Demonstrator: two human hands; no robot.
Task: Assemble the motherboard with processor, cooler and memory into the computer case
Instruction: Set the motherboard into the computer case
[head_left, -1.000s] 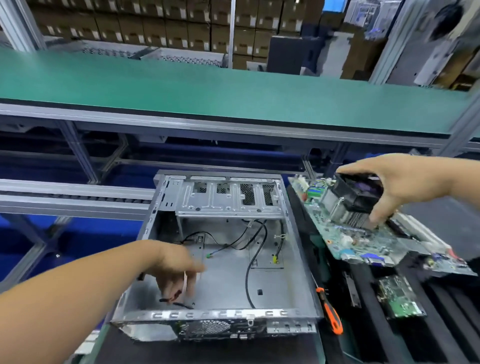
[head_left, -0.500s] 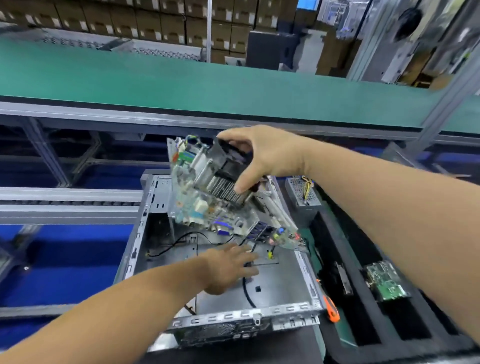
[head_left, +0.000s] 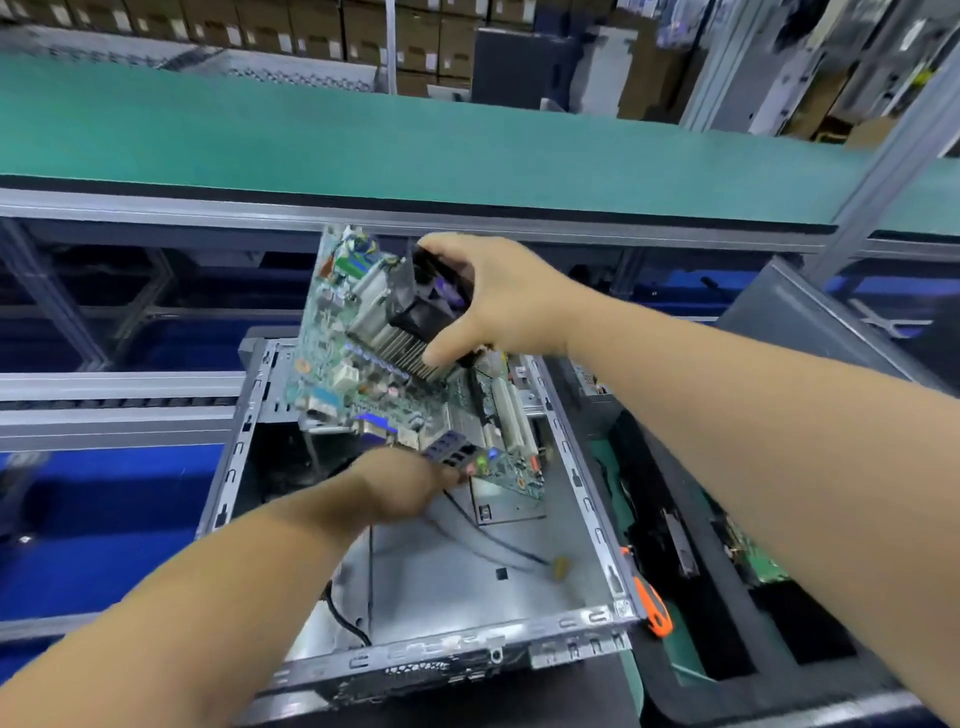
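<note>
Right hand (head_left: 511, 299) grips cooler (head_left: 415, 312); left hand (head_left: 402, 486) blurred, grip unclear; green conveyor (head_left: 467, 150) behind, boxes (head_left: 415, 41) stacked beyond.

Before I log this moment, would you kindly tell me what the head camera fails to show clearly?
- Left hand: motion blur hides its fingers, so its grip on the cables is unclear.
- Motherboard: the right hand covers part of the cooler; the memory cannot be picked out.
- Computer case: its far floor is hidden behind the tilted motherboard.
- Screwdriver: its tip is hidden.
</note>
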